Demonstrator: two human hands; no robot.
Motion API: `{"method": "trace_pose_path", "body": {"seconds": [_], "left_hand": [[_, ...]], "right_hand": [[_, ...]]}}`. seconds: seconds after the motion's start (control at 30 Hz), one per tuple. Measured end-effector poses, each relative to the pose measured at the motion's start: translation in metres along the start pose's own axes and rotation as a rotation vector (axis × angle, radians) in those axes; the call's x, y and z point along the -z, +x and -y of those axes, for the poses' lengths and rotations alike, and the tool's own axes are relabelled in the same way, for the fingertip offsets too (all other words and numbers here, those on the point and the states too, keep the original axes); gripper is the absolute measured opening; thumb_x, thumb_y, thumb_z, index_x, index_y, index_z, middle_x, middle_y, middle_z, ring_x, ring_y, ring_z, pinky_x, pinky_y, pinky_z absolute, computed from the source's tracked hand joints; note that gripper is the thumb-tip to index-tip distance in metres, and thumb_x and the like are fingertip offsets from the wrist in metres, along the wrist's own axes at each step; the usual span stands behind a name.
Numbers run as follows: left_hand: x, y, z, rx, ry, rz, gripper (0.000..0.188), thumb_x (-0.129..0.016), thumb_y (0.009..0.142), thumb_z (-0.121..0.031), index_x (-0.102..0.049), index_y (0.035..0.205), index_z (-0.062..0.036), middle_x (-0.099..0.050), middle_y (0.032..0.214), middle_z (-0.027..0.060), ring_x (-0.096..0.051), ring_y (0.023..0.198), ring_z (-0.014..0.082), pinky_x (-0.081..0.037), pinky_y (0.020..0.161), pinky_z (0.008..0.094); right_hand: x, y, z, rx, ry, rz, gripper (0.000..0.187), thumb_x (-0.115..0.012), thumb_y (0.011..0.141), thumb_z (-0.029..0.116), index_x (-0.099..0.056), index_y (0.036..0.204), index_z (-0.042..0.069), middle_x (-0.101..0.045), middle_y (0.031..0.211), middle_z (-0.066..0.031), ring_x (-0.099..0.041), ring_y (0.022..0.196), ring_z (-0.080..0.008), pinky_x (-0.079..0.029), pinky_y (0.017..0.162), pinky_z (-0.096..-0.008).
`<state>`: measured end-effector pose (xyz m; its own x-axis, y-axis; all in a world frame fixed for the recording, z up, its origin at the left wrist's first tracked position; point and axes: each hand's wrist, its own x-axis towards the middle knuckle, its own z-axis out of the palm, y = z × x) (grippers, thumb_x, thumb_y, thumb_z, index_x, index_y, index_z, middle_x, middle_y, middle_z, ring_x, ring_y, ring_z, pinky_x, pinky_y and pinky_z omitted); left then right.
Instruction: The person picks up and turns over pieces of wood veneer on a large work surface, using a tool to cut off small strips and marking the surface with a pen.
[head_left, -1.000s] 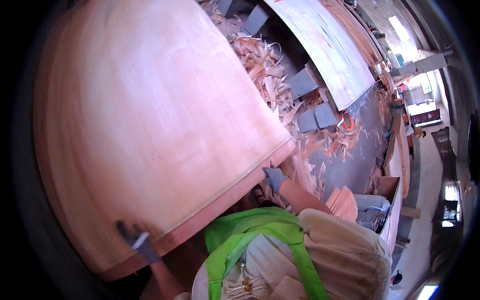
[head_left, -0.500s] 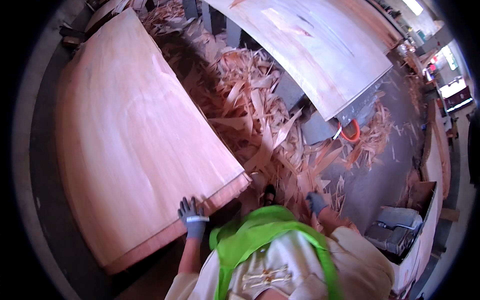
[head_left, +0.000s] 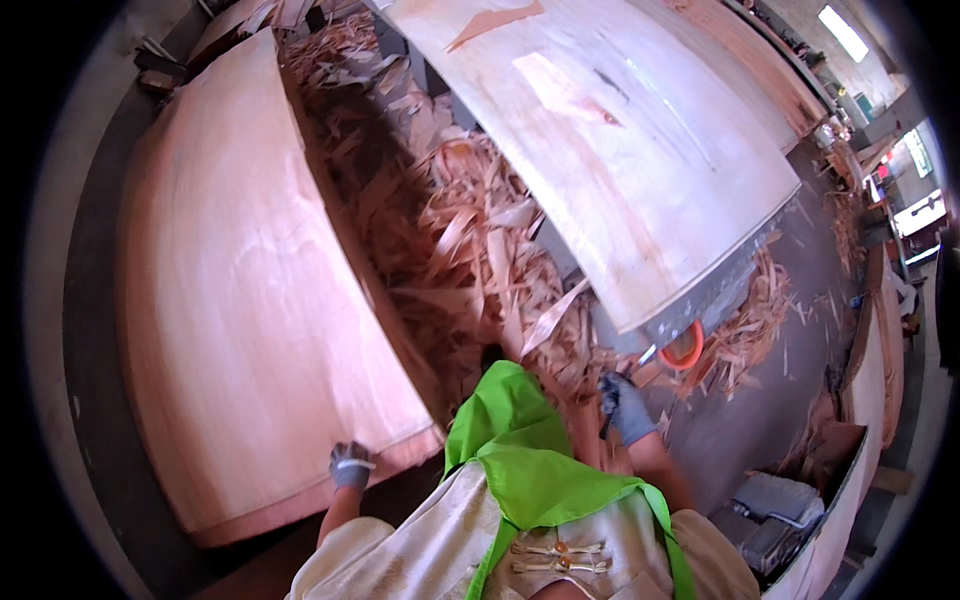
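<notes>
My left hand (head_left: 350, 466), in a grey glove with a white band, rests on the near edge of a stack of thin wood veneer sheets (head_left: 260, 280) at the left. Its fingers lie on the top sheet and grip nothing that I can see. My right hand (head_left: 627, 408), gloved too, hangs over the floor to the right of my green apron (head_left: 510, 430). Its fingers are curled, with something dark and narrow at them that I cannot make out. Just beyond that hand are an orange ring-shaped thing (head_left: 684, 348) and the corner of a second, paler veneer stack (head_left: 620, 170).
Wood scraps and peeled strips (head_left: 480, 250) cover the floor between the stacks. Grey blocks (head_left: 565, 250) stand beneath the paler stack. At the lower right, a box (head_left: 840, 490) holds grey block-like things (head_left: 775, 515).
My body has turned and moved forward, so the paler stack and the orange ring appear nearer. My right hand has come up and forward. My left hand's fingers are less spread.
</notes>
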<state>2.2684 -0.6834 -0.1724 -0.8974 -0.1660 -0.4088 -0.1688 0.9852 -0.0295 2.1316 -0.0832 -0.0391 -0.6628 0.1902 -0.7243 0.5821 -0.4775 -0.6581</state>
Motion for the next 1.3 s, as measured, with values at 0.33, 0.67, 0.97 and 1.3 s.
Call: {"method": "trace_pose_path", "body": {"seconds": [0.33,0.67,0.97,1.3], "left_hand": [[0.028,0.071,0.025,0.205,-0.315,0.364,0.024,-0.054,0.083,-0.031,-0.068,0.09,-0.0117,-0.065,0.096,0.0169,-0.061,0.088,0.0334,-0.05,0.076,0.0431],[0.173,0.226,-0.01,-0.049,-0.206,-0.007,0.026,-0.049,0.09,-0.023,-0.067,0.094,-0.0044,-0.067,0.095,0.0185,-0.065,0.083,0.0312,-0.052,0.074,0.0389],[0.247,0.35,-0.047,0.207,-0.934,-0.181,0.02,-0.056,0.09,-0.014,-0.066,0.102,-0.0013,-0.069,0.092,0.0119,-0.063,0.082,0.0193,-0.05,0.075,0.0318],[0.43,0.675,-0.119,-0.921,0.208,-0.328,0.011,-0.062,0.066,-0.017,-0.058,0.073,-0.0097,-0.055,0.076,0.0113,-0.056,0.074,0.0312,-0.046,0.062,0.0433]], "right_hand": [[-0.104,0.141,0.167,0.228,-0.273,-0.088,0.015,-0.058,0.088,0.018,-0.059,0.097,0.006,-0.061,0.072,-0.0057,-0.043,0.041,-0.0079,-0.033,0.035,-0.0238],[-0.22,0.367,0.332,0.853,-1.041,-0.366,0.042,-0.071,0.075,0.027,-0.06,0.105,-0.001,-0.064,0.1,-0.0232,-0.062,0.093,-0.0371,-0.049,0.08,-0.0411],[-0.262,0.425,0.438,0.662,-1.464,-0.714,0.048,-0.077,0.068,0.026,-0.056,0.104,0.002,-0.062,0.102,-0.0233,-0.062,0.094,-0.0362,-0.049,0.08,-0.0425],[-0.259,0.439,0.457,0.486,-1.294,-0.533,0.036,-0.077,0.068,0.021,-0.064,0.097,0.005,-0.066,0.094,-0.0176,-0.063,0.089,-0.0346,-0.05,0.077,-0.0427]]}}
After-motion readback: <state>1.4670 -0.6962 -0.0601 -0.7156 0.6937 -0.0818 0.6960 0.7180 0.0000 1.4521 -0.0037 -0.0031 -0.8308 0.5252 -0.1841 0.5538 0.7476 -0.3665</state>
